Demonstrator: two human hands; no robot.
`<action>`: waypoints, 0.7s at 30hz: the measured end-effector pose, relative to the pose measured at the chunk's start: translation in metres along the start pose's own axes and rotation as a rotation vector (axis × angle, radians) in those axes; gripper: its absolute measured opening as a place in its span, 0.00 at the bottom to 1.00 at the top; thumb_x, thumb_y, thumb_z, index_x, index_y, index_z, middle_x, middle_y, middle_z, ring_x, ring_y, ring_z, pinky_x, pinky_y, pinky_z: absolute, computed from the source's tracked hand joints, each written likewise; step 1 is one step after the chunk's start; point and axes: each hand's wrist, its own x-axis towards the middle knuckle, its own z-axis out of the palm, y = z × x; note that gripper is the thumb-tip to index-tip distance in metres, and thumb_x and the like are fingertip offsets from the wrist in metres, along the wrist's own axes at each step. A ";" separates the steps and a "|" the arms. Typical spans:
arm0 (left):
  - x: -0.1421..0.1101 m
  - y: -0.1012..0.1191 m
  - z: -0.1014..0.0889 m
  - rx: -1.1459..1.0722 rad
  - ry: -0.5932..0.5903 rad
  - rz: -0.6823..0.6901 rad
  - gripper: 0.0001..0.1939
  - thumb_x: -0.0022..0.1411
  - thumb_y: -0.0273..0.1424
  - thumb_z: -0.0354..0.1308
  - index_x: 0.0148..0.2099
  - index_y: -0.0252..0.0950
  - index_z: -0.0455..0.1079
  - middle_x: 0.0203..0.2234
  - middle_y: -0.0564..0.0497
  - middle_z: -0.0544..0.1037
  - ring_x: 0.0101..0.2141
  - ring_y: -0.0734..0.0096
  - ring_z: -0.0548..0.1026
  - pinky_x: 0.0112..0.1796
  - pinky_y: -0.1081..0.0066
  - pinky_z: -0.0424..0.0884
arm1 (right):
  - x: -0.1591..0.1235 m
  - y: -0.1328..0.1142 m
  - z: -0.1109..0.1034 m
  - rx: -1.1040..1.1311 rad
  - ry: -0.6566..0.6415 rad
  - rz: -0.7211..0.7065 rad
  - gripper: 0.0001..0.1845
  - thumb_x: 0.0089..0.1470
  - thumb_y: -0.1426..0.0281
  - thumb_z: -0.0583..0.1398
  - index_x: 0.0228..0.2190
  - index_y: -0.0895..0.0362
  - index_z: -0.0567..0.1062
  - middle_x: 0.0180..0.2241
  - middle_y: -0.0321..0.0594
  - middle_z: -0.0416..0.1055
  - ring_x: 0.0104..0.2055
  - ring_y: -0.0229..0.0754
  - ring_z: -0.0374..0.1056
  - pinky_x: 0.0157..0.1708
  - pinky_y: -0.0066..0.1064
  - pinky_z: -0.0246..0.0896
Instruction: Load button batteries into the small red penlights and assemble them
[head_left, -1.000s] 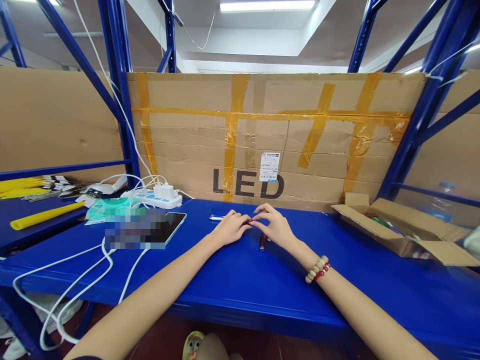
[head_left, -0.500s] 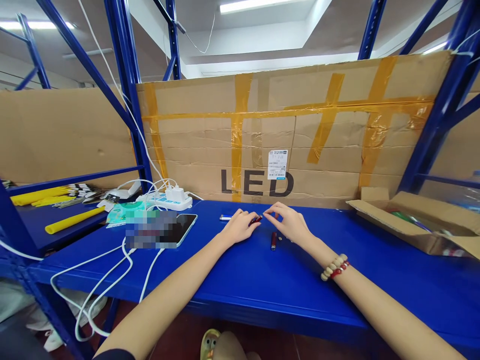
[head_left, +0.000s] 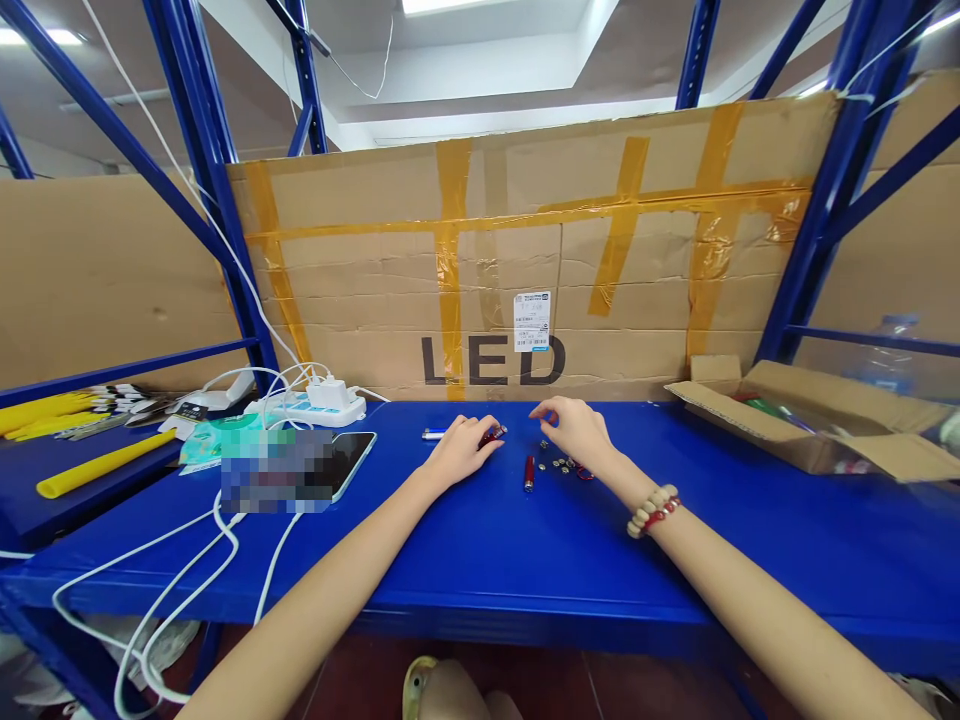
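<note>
Head view: our left hand [head_left: 459,448] grips a red piece [head_left: 491,436], a red tube [head_left: 529,473] lying to its right; our right hand [head_left: 577,432] curls beside metal bits [head_left: 565,469], its hold unclear to us.

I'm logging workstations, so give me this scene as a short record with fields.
Left hand: fingers around a red piece
Right hand: near small metal parts; whether it holds anything is unclear
Between hands: red tube, on the blue table
Right wrist: beaded bracelet
Far left: phone, power strip
Far right: open box
</note>
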 end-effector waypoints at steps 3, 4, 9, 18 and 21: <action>0.000 -0.001 0.001 -0.007 -0.007 0.023 0.10 0.63 0.37 0.47 0.42 0.35 0.61 0.36 0.54 0.72 0.35 0.72 0.67 0.41 0.70 0.58 | -0.001 0.002 -0.002 -0.060 -0.095 0.072 0.13 0.46 0.76 0.57 0.32 0.49 0.76 0.34 0.30 0.71 0.38 0.39 0.65 0.29 0.29 0.50; 0.000 -0.001 0.001 -0.008 -0.011 0.026 0.11 0.63 0.37 0.47 0.42 0.35 0.61 0.36 0.53 0.72 0.35 0.72 0.67 0.41 0.70 0.58 | -0.001 0.003 -0.002 -0.069 -0.108 0.089 0.11 0.45 0.75 0.57 0.31 0.50 0.76 0.33 0.30 0.72 0.38 0.40 0.66 0.29 0.29 0.50; 0.001 0.001 0.000 -0.007 -0.019 0.008 0.11 0.63 0.37 0.47 0.43 0.36 0.61 0.35 0.53 0.72 0.35 0.72 0.67 0.42 0.69 0.58 | -0.002 0.003 -0.005 -0.050 -0.214 0.102 0.05 0.44 0.73 0.61 0.27 0.51 0.76 0.30 0.28 0.72 0.35 0.35 0.66 0.28 0.26 0.51; 0.001 -0.001 0.003 0.007 -0.013 0.022 0.11 0.63 0.38 0.47 0.43 0.36 0.61 0.34 0.53 0.72 0.36 0.71 0.67 0.41 0.69 0.58 | -0.010 -0.013 -0.012 -0.040 -0.324 0.099 0.10 0.42 0.77 0.61 0.29 0.52 0.75 0.28 0.25 0.72 0.34 0.29 0.67 0.27 0.22 0.51; 0.001 -0.002 0.005 0.003 -0.004 0.029 0.11 0.63 0.37 0.48 0.44 0.36 0.60 0.36 0.53 0.72 0.36 0.72 0.68 0.41 0.70 0.57 | -0.011 -0.016 -0.015 -0.087 -0.313 0.131 0.09 0.42 0.77 0.61 0.28 0.54 0.75 0.28 0.28 0.72 0.34 0.31 0.67 0.27 0.23 0.51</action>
